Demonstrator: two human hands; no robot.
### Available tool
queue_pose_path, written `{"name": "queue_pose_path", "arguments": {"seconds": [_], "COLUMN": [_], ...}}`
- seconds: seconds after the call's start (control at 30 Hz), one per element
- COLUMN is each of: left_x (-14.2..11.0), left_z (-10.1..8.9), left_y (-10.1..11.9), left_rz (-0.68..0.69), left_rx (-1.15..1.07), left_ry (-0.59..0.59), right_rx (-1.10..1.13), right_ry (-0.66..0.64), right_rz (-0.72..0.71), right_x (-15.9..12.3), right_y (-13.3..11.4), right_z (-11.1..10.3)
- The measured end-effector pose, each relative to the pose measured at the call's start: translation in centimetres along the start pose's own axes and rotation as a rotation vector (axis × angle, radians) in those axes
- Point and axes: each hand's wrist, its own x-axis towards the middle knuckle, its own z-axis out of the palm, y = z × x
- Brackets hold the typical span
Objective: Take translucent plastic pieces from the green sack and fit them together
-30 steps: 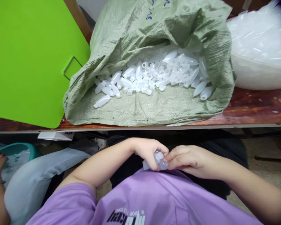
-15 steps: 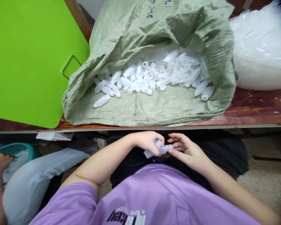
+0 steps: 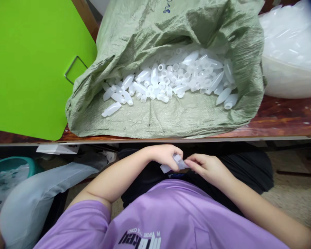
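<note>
My left hand [image 3: 163,156] is closed around a few small translucent plastic tubes [image 3: 176,163], held in my lap below the table edge. My right hand [image 3: 206,166] pinches the end of one of those tubes with its fingertips, touching the left hand. On the table above lies an open green woven sack [image 3: 171,114] holding a heap of several loose white plastic tubes [image 3: 171,79].
A bright green board [image 3: 31,65] with a wire clip lies at the table's left. A white bag of plastic parts [image 3: 292,52] sits at the right. At lower left are a teal basin [image 3: 15,164] and another person's grey-clad leg [image 3: 41,193].
My right hand's fingers, spread half a second ago, have closed onto the tube in my left hand. Both hands have risen slightly toward the table edge. The other person's hand has left the basin.
</note>
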Motion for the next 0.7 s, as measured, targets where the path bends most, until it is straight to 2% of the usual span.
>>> {"name": "queue_pose_path", "arguments": {"seconds": [0.07, 0.17, 0.2, 0.23, 0.3, 0.37, 0.43, 0.5, 0.63, 0.7], "left_x": [0.0, -0.2, -0.2, -0.2, -0.1, 0.0, 0.1, 0.1, -0.1, -0.2], "left_z": [0.1, 0.3, 0.5, 0.7, 1.2, 1.8, 2.3, 2.7, 2.9, 2.7], "left_y": [0.0, 0.0, 0.1, 0.1, 0.3, 0.4, 0.4, 0.4, 0.4, 0.5], "left_rz": [-0.013, -0.051, -0.064, -0.078, -0.11, -0.158, -0.186, -0.187, -0.183, -0.192], "left_rx": [0.006, 0.048, 0.071, 0.1, 0.163, 0.201, 0.199, 0.193, 0.19, 0.158], "left_ry": [0.05, 0.098, 0.106, 0.119, 0.169, 0.243, 0.285, 0.291, 0.287, 0.281], "right_rx": [0.025, 0.09, 0.108, 0.116, 0.116, 0.128, 0.136, 0.118, 0.09, 0.074], "right_ry": [0.039, 0.132, 0.123, 0.082, -0.001, 0.033, 0.113, 0.135, 0.071, 0.059], "right_rz": [0.117, -0.046, -0.089, -0.084, 0.046, 0.124, 0.017, -0.087, 0.055, -0.007], "right_x": [0.1, -0.1, -0.2, -0.3, -0.4, -0.4, -0.2, 0.0, 0.2, 0.3], "right_y": [0.3, 0.7, 0.9, 1.0, 1.2, 1.4, 1.5, 1.4, 1.3, 1.4], "right_z": [0.4, 0.9, 1.1, 1.2, 1.4, 1.5, 1.6, 1.7, 1.9, 1.8]}}
